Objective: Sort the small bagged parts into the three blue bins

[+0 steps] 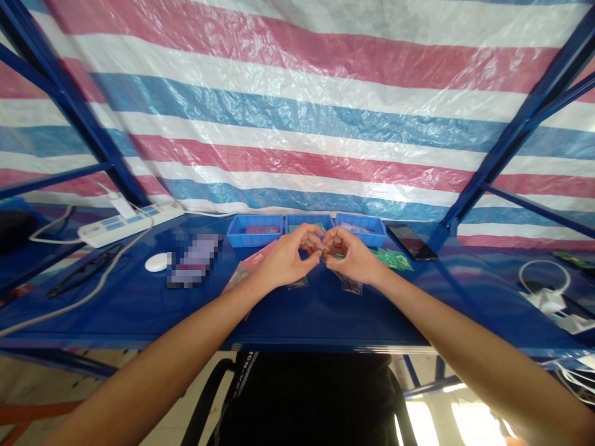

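My left hand [295,254] and my right hand [349,254] meet over the middle of the blue table, fingertips pinched close together. Whatever lies between them is too small and too hidden to name. Under my right hand shows a small clear plastic bag [352,285] with thin brownish pieces in it. Another clear bag [298,283] lies below my left hand, mostly covered. Pink plastic bags [244,271] spread beside my left wrist, and green packets [394,259] lie to the right of my right hand.
Three blue bins [255,231] line the table's back, with flat packets inside. A black phone [412,241] lies at right. Leftward are a white oval object [158,262], a blurred-out item [195,260], glasses [83,271] and a power strip [132,223] with a cable crossing the table [297,322].
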`<action>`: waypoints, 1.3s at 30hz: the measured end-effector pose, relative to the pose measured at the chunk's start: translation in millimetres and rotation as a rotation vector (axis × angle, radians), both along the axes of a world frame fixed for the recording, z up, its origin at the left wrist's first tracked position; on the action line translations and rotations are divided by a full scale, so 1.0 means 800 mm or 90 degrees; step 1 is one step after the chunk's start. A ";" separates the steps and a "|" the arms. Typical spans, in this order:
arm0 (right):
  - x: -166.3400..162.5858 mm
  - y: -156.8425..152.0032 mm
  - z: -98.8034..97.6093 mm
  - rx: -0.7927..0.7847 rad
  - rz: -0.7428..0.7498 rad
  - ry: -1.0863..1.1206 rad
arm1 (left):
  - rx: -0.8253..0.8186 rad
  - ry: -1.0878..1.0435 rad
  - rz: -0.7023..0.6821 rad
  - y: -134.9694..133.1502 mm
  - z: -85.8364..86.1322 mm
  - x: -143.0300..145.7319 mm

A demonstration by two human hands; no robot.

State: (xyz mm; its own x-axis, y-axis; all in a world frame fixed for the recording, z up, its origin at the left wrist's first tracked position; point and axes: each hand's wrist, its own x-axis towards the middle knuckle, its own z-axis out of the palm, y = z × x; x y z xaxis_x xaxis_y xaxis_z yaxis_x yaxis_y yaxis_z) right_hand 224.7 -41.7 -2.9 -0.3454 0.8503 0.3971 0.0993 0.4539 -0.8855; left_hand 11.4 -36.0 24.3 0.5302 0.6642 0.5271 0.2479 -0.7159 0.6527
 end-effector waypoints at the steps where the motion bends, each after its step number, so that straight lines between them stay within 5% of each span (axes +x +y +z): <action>1: 0.000 0.000 0.000 -0.001 0.005 -0.001 | 0.004 0.004 -0.001 -0.001 0.001 0.000; 16: 0.002 0.002 0.001 -0.020 0.016 0.008 | 0.008 0.033 0.011 0.002 -0.004 0.001; 23: 0.007 0.008 0.008 -0.113 0.028 0.127 | 0.225 0.093 0.003 0.003 0.002 -0.005; 29: 0.008 0.006 0.009 -0.144 0.055 0.142 | 0.304 0.072 0.023 0.015 -0.006 -0.009; 39: 0.011 0.005 0.008 -0.184 0.065 0.127 | 0.241 0.077 0.087 0.003 0.006 -0.007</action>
